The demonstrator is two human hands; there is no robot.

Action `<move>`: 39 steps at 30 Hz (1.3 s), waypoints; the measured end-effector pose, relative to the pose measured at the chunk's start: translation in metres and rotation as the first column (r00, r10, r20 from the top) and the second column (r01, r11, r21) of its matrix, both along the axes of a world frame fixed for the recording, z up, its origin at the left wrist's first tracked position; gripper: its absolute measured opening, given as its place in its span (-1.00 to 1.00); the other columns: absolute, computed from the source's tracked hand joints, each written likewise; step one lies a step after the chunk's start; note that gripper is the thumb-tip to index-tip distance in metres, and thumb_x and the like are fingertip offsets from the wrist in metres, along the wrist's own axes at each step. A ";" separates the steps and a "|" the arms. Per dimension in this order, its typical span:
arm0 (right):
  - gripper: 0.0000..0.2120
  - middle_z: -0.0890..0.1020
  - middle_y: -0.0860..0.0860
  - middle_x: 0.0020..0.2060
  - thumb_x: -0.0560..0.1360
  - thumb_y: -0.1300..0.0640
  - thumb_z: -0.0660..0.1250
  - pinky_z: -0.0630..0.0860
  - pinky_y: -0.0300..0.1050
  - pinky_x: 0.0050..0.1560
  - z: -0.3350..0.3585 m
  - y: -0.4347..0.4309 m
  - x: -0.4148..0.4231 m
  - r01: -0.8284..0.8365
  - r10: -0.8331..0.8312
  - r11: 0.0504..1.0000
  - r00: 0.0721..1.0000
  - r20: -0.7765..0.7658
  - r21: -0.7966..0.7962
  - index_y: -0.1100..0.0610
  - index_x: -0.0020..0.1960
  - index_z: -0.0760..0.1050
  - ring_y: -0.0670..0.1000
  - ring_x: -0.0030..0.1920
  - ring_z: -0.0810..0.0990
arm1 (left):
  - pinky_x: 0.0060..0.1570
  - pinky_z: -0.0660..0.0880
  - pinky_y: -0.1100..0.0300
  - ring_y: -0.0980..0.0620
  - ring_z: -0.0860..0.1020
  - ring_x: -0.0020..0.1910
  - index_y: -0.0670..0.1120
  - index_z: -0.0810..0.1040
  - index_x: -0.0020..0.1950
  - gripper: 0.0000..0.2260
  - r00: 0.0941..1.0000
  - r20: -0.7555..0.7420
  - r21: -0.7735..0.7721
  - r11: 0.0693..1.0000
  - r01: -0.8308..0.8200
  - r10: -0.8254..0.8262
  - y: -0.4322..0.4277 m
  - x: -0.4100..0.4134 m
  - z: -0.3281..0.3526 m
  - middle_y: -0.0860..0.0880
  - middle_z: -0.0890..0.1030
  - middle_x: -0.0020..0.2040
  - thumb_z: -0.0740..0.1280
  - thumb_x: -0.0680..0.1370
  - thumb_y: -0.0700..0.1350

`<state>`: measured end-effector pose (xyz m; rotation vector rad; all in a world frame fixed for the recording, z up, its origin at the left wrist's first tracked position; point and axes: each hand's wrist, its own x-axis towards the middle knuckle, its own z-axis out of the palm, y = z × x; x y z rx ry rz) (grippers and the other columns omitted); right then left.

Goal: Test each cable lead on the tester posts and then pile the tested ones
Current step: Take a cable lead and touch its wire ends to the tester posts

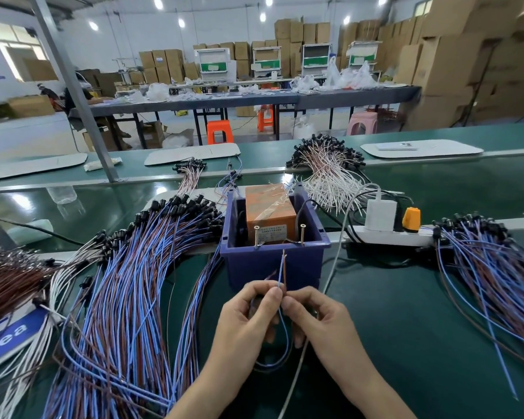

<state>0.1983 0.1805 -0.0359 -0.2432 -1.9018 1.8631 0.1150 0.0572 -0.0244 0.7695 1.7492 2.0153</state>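
My left hand (248, 316) and my right hand (318, 316) meet at the fingertips and together pinch a blue and brown cable lead (282, 270). Its bare ends point up, just below the tester's front edge. The lead loops down between my wrists. The tester is a purple bin (273, 261) holding an orange box (270, 210), with two screw posts, left post (257, 237) and right post (302, 234), standing on the front rim. A big pile of blue and brown leads (127, 291) lies to the left. Another pile (493, 276) lies to the right.
A white power strip (390, 235) with a white charger and an orange plug sits right of the bin. A white cord (333, 267) runs down past my right hand. White-wired leads (327, 167) are heaped behind the bin. More brown and white leads lie at far left.
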 end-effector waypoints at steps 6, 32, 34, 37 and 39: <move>-0.90 0.70 0.07 -0.26 0.53 0.04 0.44 0.52 -0.24 -0.27 -0.002 0.001 0.005 -0.037 0.038 0.998 0.999 0.022 -0.056 0.02 -0.02 0.72 -0.07 -0.35 0.54 | -0.31 0.53 0.19 0.03 0.54 -0.34 0.04 0.71 -0.05 -0.89 0.994 -0.106 -0.014 1.000 -0.026 0.025 -0.003 0.004 0.000 -0.12 0.64 -0.26 0.42 0.48 -0.01; -0.85 0.73 0.15 -0.18 0.64 0.16 0.27 0.64 -0.30 -0.22 0.040 0.098 0.157 0.307 -0.910 0.126 0.414 0.013 -0.943 0.25 0.11 0.50 -0.04 -0.17 0.74 | -0.06 0.63 0.22 -0.02 0.67 -0.15 0.02 0.67 0.05 -0.76 0.917 -0.269 -0.086 0.956 0.280 -0.293 0.249 0.053 0.120 0.07 0.70 -0.15 0.29 0.62 -0.29; -0.76 0.68 0.24 -0.06 0.65 0.13 0.27 0.64 -0.31 -0.26 0.040 0.098 0.162 0.301 -0.875 0.109 0.482 0.053 -0.947 0.33 0.15 0.44 0.00 -0.13 0.75 | -0.25 0.52 0.27 -0.05 0.54 -0.23 -0.02 0.66 0.14 -0.75 0.868 -0.302 -0.258 0.910 0.323 -0.394 0.277 0.065 0.120 0.12 0.63 -0.20 0.26 0.62 -0.27; -0.74 0.69 0.30 -0.06 0.66 0.17 0.24 0.65 -0.26 -0.28 0.036 0.093 0.165 0.310 -0.801 0.162 0.596 0.059 -0.937 0.40 0.17 0.41 0.06 -0.15 0.75 | -0.13 0.53 0.08 -0.03 0.48 -0.18 -0.07 0.63 0.22 -0.76 0.821 -0.276 -0.439 0.826 0.354 -0.499 0.290 0.076 0.107 0.03 0.62 -0.18 0.23 0.64 -0.19; -0.80 0.72 0.29 -0.12 0.63 0.24 0.25 0.67 -0.21 -0.28 0.032 0.088 0.160 0.334 -0.756 0.221 0.652 0.055 -0.916 0.39 0.10 0.49 0.10 -0.19 0.75 | -0.05 0.61 0.03 -0.02 0.54 -0.17 -0.05 0.63 0.22 -0.77 0.793 -0.319 -0.508 0.800 0.320 -0.520 0.278 0.079 0.094 0.02 0.64 -0.15 0.22 0.65 -0.13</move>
